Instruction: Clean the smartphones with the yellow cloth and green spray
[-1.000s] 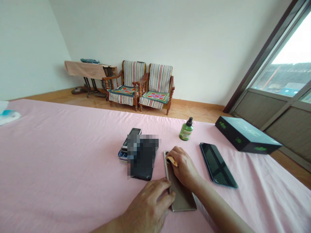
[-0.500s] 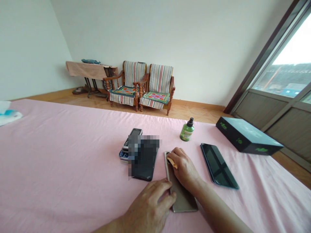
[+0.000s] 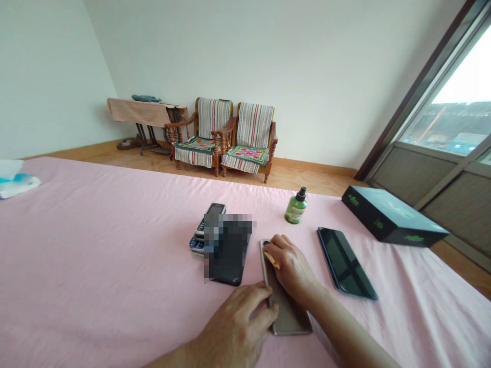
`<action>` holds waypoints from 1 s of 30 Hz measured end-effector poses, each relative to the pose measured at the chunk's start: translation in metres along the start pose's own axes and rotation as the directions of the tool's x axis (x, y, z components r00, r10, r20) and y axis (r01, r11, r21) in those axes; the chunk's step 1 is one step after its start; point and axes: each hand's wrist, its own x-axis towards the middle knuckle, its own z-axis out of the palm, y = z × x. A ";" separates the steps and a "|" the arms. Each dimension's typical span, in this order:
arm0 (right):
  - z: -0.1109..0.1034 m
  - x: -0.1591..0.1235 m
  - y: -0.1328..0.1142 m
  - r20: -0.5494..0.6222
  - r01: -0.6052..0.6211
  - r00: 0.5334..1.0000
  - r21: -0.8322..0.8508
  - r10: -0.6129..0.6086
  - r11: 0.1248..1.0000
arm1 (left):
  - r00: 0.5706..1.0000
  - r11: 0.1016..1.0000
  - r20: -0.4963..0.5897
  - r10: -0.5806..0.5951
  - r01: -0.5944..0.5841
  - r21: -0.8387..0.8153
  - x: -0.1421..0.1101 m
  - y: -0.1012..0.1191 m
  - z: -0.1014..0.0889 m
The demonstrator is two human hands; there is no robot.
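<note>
A gold-brown smartphone (image 3: pixel 289 314) lies on the pink bedsheet with its back up, its camera near the far left corner. My left hand (image 3: pixel 240 322) grips the phone's left edge, fingertips at the side and thumb on the back. Pinched under the fingers of my right hand (image 3: pixel 289 263) is a small folded yellow cloth (image 3: pixel 272 259), pressed on the phone's back beside the camera. The hand covers part of the cloth and the phone's upper right side. Just left of the phone lies a black smartphone (image 3: pixel 230 263), partly blurred out.
Old keypad phones (image 3: pixel 201 230) are stacked behind the black smartphone. A green spray bottle (image 3: pixel 295 208) stands beyond my right hand. To the right lie a dark-screened smartphone (image 3: pixel 347 263) and a black box (image 3: pixel 395 214). Two wooden armchairs (image 3: pixel 249 135) stand past the bed's far edge.
The view has shifted very slightly. Both hands, the cloth and the phone stay in nearly the same places.
</note>
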 end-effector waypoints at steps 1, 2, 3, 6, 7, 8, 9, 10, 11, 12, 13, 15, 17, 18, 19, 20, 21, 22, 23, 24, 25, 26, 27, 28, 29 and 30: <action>-0.001 0.000 -0.001 0.006 0.004 1.000 -0.007 -0.004 1.000 | 1.000 1.000 -0.006 0.001 -0.001 0.001 0.000 0.000 0.000; -0.001 -0.001 -0.002 0.011 0.009 1.000 -0.017 -0.009 1.000 | 1.000 1.000 -0.012 0.004 -0.004 0.003 -0.001 0.000 0.000; -0.001 -0.001 -0.003 0.015 0.015 1.000 -0.030 -0.015 0.999 | 1.000 1.000 -0.014 0.006 -0.006 0.007 -0.001 0.000 0.000; -0.002 -0.002 -0.006 0.030 0.035 0.999 -0.077 -0.033 0.996 | 1.000 1.000 -0.016 0.008 -0.008 0.014 0.000 0.001 -0.002; -0.002 -0.003 -0.007 0.036 0.039 0.999 -0.089 -0.036 0.995 | 1.000 1.000 -0.014 0.008 -0.008 0.011 0.000 0.001 -0.002; -0.002 -0.003 -0.009 0.041 0.041 0.998 -0.096 -0.037 0.994 | 1.000 1.000 -0.011 0.009 -0.009 0.008 0.000 0.002 -0.003; -0.003 -0.004 -0.010 0.045 0.042 0.998 -0.100 -0.038 0.994 | 1.000 1.000 -0.010 0.011 -0.011 0.008 0.001 0.002 -0.003; -0.003 -0.005 -0.011 0.050 0.045 0.998 -0.102 -0.040 0.994 | 1.000 1.000 -0.009 0.015 -0.015 0.012 0.001 0.001 -0.002; -0.003 -0.005 -0.011 0.054 0.048 0.998 -0.103 -0.043 0.993 | 1.000 1.000 -0.008 0.017 -0.017 0.017 0.001 0.001 -0.002; -0.004 -0.006 -0.012 0.057 0.052 0.997 -0.105 -0.046 0.993 | 1.000 1.000 -0.010 0.020 -0.020 0.023 0.001 0.001 -0.001; -0.004 -0.007 -0.012 0.061 0.055 0.997 -0.104 -0.048 0.993 | 1.000 0.999 -0.017 0.022 -0.021 0.027 0.001 0.000 0.000; -0.004 -0.009 -0.011 0.069 0.058 0.996 -0.096 -0.051 0.994 | 0.999 0.999 -0.034 0.028 -0.028 0.025 0.001 -0.001 0.002; -0.004 -0.011 -0.010 0.073 0.059 0.996 -0.076 -0.053 0.995 | 0.998 0.999 -0.050 0.036 -0.035 0.021 0.001 -0.002 0.003; -0.005 -0.012 -0.009 0.074 0.058 0.996 -0.064 -0.054 0.996 | 0.998 0.999 -0.054 0.038 -0.037 0.020 0.001 -0.002 0.003; -0.005 -0.013 -0.008 0.074 0.057 0.996 -0.051 -0.053 0.997 | 0.998 0.999 -0.053 0.037 -0.036 0.019 0.001 -0.002 0.003; -0.005 -0.013 -0.006 0.070 0.055 0.996 -0.039 -0.052 0.998 | 0.998 0.999 -0.046 0.034 -0.033 0.019 0.001 -0.002 0.002; -0.005 -0.014 -0.005 0.066 0.052 0.997 -0.029 -0.050 0.998 | 0.999 0.999 -0.036 0.032 -0.031 0.022 0.000 -0.001 0.002; -0.005 -0.014 -0.004 0.062 0.049 0.997 -0.022 -0.048 0.999 | 0.999 0.999 -0.023 0.032 -0.031 0.023 0.000 -0.001 0.002; -0.006 -0.015 -0.003 0.058 0.046 0.997 -0.018 -0.045 0.999 | 0.999 0.999 -0.011 0.032 -0.031 0.023 0.000 -0.001 0.002; -0.006 -0.015 -0.001 0.056 0.044 0.997 -0.017 -0.043 0.999 | 0.999 0.999 -0.004 0.032 -0.032 0.022 -0.001 -0.001 0.002; -0.006 -0.015 0.000 0.055 0.042 0.998 -0.016 -0.041 0.999 | 1.000 0.999 0.001 0.031 -0.031 0.021 -0.001 -0.002 0.002; -0.006 -0.016 0.002 0.054 0.040 0.998 -0.015 -0.039 0.999 | 1.000 0.999 0.004 0.030 -0.030 0.017 -0.001 -0.002 0.002; -0.006 -0.016 0.003 0.051 0.037 0.998 -0.014 -0.036 0.999 | 1.000 1.000 0.004 0.027 -0.027 0.012 -0.001 -0.002 0.002; -0.005 -0.017 0.005 0.044 0.033 0.999 -0.012 -0.033 0.999 | 1.000 1.000 0.007 0.022 -0.023 0.011 -0.001 -0.002 0.002; -0.004 -0.017 0.007 0.034 0.029 0.999 -0.010 -0.028 1.000 | 1.000 1.000 0.014 0.016 -0.016 0.012 -0.001 -0.002 0.001; -0.002 -0.017 0.010 0.020 0.021 1.000 -0.007 -0.021 1.000 | 1.000 1.000 0.024 0.009 -0.010 0.013 0.000 -0.002 0.001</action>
